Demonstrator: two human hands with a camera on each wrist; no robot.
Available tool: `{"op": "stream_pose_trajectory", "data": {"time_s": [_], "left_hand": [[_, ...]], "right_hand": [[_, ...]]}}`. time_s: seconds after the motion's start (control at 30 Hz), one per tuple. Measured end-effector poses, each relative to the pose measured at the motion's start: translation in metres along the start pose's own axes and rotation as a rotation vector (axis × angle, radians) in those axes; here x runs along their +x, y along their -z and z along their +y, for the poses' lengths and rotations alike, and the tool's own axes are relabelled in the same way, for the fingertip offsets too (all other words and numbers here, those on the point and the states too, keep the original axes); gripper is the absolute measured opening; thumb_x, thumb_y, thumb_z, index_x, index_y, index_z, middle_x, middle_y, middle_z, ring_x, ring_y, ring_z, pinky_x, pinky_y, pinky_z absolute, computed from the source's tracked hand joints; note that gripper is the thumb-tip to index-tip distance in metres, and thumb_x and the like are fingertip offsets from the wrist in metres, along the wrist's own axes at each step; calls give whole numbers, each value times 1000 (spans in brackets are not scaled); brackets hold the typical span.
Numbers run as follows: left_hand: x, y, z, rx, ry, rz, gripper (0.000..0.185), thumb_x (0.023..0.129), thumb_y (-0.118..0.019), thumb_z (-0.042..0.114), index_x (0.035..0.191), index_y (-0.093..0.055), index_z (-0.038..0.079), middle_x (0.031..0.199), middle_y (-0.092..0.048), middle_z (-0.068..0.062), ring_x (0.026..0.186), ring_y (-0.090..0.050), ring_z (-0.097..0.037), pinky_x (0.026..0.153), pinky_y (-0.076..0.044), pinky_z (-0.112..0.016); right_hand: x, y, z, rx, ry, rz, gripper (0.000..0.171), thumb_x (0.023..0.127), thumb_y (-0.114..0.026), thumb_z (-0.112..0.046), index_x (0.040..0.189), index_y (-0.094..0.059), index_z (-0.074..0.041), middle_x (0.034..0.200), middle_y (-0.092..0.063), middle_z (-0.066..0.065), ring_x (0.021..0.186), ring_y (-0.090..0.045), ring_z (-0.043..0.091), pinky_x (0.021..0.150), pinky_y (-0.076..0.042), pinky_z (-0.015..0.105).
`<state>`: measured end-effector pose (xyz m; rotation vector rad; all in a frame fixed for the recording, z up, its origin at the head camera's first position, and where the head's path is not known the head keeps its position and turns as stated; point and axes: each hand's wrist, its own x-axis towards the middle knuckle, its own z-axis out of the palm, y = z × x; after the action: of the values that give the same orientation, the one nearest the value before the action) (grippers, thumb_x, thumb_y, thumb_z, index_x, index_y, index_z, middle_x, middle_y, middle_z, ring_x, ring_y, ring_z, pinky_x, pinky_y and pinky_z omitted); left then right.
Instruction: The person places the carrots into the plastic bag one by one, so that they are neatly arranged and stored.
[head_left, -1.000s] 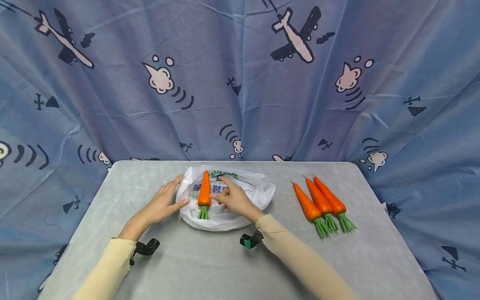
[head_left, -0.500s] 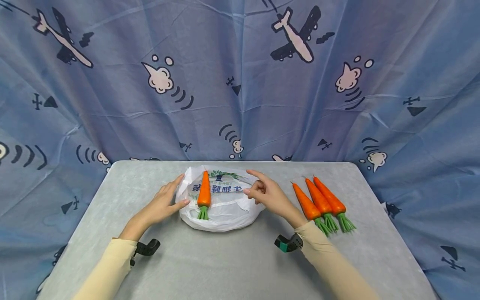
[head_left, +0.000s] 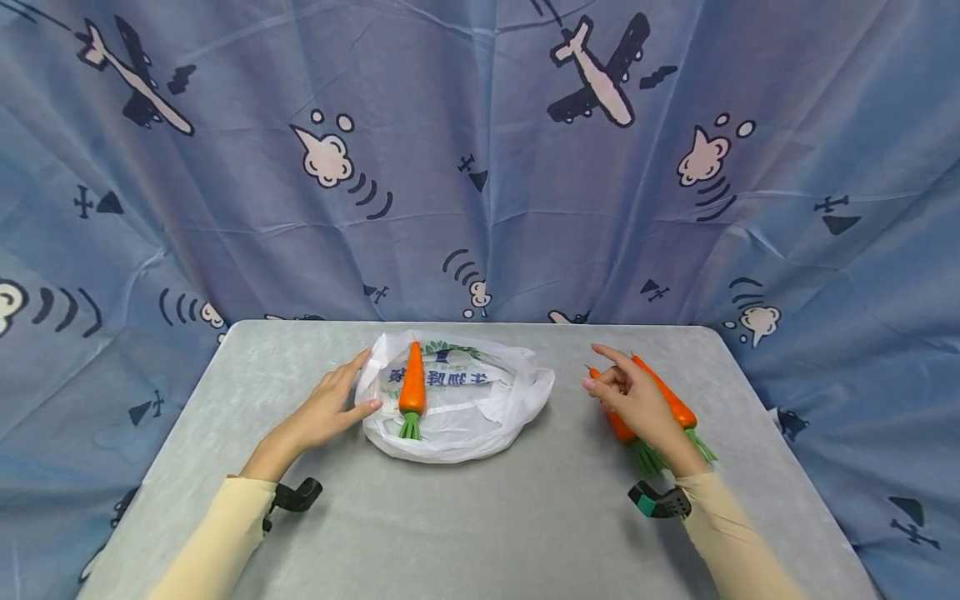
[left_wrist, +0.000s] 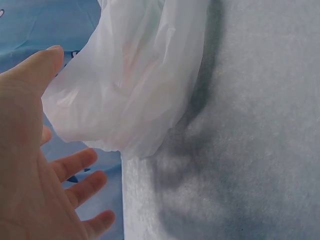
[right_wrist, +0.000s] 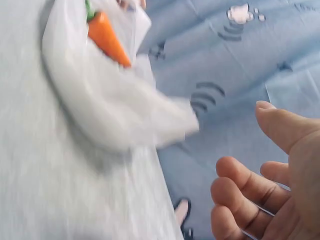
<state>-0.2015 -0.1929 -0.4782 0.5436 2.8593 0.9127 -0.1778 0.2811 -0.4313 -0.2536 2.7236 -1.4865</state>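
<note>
Head view: my left hand (head_left: 330, 408) rests with relaxed, straight fingers against the left edge of the white plastic bag (head_left: 480, 408), its grip wide and holding nothing. One carrot (head_left: 412, 387) lies on top of the bag, tip pointing away from me, green stalks toward me. My right hand (head_left: 637, 400) hovers over the loose carrots (head_left: 671, 404) lying on the right side of the grey desk (head_left: 480, 517), well apart from the bag; its fingers are loosely curled, grip empty. Behind the desk hangs a blue curtain (head_left: 480, 167) printed with planes.
</note>
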Motion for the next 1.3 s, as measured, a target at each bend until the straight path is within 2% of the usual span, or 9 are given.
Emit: {"op": "stream_pose_trajectory", "data": {"time_s": [0.17,0.27,0.53,0.6,0.8,1.03,1.17,1.3], "left_hand": [[1,0,1,-6,-6,2,88,95,-60,50,161,-9,19,162,-26,-22,144,-31,-46,115,-26,-68],[1,0,1,2,-10,7,88,95,-59,49,161,-10,18,162,-26,-22,144,-31,-46,115,-27,-68],[2,0,3,-7,-18,8,89,95,-61,48,161,-6,22,162,-25,-22,143,-31,-45,115,-26,-67],[2,0,3,-9,-20,9,89,95,-61,47,161,-6,22,162,-25,-23,143,-31,-45,115,-26,-67],[3,-2,1,-14,-27,12,89,95,-61,47,161,-4,25,163,-24,-21,143,-31,-45,115,-26,-67],[2,-4,-3,-12,-13,10,89,96,-60,47,161,-4,24,164,-22,-20,143,-31,-45,116,-24,-67],[1,-6,-3,-14,-17,3,88,96,-59,48,161,-6,21,163,-24,-22,143,-31,-47,116,-24,-67],[1,-8,-4,-10,-16,-2,88,96,-59,48,161,-6,23,162,-26,-23,143,-32,-47,116,-26,-67]], "right_hand": [[-12,19,20,-71,-43,43,66,97,-63,-37,154,-34,-19,100,-67,19,74,-64,24,69,-58,30],[-19,26,29,-100,-58,68,66,97,-62,-36,155,-34,-18,100,-67,19,74,-64,25,68,-57,27],[-34,37,50,-235,-127,133,69,95,-63,-42,154,-37,-16,93,-68,14,69,-52,7,58,-44,22],[-35,38,54,-265,-144,142,71,94,-64,-45,152,-39,-13,92,-66,13,69,-50,7,58,-43,23],[-42,37,66,-363,-164,139,71,93,-66,-47,144,-47,-3,87,-62,8,70,-50,10,61,-42,22],[-45,27,68,-513,-112,160,62,87,-72,-47,131,-61,-5,76,-62,2,64,-49,11,59,-38,23],[-47,21,69,-544,-105,172,57,85,-75,-44,126,-66,-6,71,-60,0,62,-49,12,58,-37,23],[-50,14,68,-557,-131,142,59,86,-74,-44,128,-65,-4,69,-59,0,59,-48,12,54,-35,25]]}}
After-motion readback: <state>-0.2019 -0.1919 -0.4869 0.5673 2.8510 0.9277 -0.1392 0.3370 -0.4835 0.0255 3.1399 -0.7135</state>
